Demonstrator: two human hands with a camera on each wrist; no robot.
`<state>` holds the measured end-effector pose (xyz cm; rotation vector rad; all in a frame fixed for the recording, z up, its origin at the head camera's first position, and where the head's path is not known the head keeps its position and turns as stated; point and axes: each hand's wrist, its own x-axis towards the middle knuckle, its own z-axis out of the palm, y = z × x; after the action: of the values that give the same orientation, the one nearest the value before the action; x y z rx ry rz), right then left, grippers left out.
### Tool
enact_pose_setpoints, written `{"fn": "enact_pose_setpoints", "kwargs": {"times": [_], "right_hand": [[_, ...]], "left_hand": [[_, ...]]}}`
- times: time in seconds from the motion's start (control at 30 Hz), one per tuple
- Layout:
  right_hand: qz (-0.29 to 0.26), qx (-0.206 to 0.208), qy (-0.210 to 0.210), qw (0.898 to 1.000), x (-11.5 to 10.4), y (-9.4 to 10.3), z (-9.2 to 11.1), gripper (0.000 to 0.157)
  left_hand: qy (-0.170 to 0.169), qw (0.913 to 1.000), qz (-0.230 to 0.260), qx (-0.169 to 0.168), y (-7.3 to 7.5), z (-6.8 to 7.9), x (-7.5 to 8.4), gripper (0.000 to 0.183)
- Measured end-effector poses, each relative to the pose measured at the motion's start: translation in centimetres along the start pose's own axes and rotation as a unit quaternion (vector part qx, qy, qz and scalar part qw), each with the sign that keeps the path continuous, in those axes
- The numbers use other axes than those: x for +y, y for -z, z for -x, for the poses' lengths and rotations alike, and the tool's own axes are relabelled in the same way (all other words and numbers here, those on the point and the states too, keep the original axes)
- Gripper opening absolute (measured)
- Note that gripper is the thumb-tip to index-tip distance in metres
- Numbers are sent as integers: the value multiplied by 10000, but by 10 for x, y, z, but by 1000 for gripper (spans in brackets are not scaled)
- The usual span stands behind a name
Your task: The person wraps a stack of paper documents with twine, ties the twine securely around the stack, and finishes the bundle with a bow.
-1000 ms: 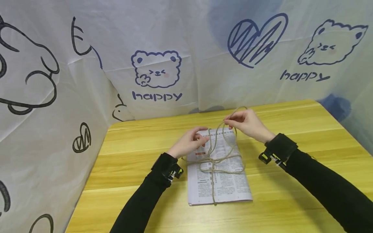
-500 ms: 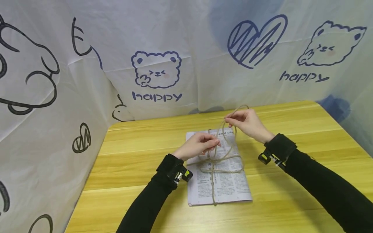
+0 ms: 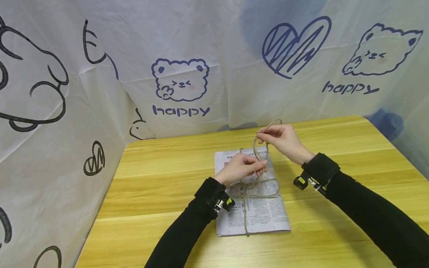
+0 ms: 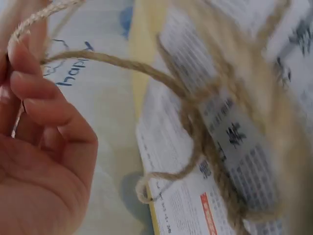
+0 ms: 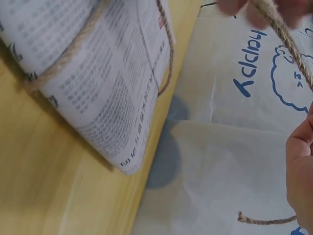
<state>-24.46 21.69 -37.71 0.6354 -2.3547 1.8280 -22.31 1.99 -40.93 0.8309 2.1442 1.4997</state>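
Note:
A folded stack of newspapers [image 3: 266,217] lies on the table, bound crosswise with brown twine [image 3: 245,217]. A loose loop of the twine spreads over its right half. Above the stack's far half, my left hand [image 3: 239,167] pinches a strand between thumb and fingers. Farther back and to the right, my right hand [image 3: 283,140] pinches the twine near its upper part, and a strand runs between the two hands. In the right wrist view a frayed twine end [image 5: 266,221] sticks out beside my right hand [image 5: 301,171]. My left hand partly hides the crossing.
The yellow wood-grain table [image 3: 161,175] extends around the stack on all sides. Behind it and on the left hangs a white cloth [image 3: 234,74] printed with bears, hearts and the word happy. Black bands with small cameras [image 3: 222,203] sit on both wrists.
My left hand has moved right across the newspapers, from open fingers to pinching the twine. My right hand has kept its grip and barely shifted.

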Motion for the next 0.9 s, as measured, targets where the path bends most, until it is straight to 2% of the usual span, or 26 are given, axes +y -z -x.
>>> {"fn": "enact_pose_setpoints", "kwargs": {"times": [0.17, 0.27, 0.43, 0.5, 0.63, 0.7, 0.77, 0.9], "right_hand": [[-323, -257, 1, 9991, -3, -1, 2, 26], [-389, -396, -42, 9985, -4, -1, 3, 26], [-403, -426, -88, 9982, -4, 0, 3, 27], [-386, -409, -27, 9984, -3, 0, 3, 26], [-284, -297, 169, 9990, -1, -2, 3, 24], [-170, -192, 299, 9992, 0, -3, 2, 22], [-73, -23, 425, 9991, 0, -4, 2, 20], [119, 301, 672, 9972, -5, -5, 4, 16]], "left_hand": [[286, 9954, -729, 547, -3, -5, -6, 49], [376, 9912, -894, 897, -4, -7, -9, 41], [43, 9891, -866, 1193, -2, -10, -10, 25], [-117, 9862, -1024, 1299, 0, -9, -9, 23], [-361, 9694, -1779, 1653, 2, -7, -7, 22], [-449, 9626, -2003, 1767, 3, -6, -5, 22], [-458, 9663, -1825, 1760, 3, -5, -4, 21], [-257, 9865, -649, 1479, 7, -2, -2, 20]]}}
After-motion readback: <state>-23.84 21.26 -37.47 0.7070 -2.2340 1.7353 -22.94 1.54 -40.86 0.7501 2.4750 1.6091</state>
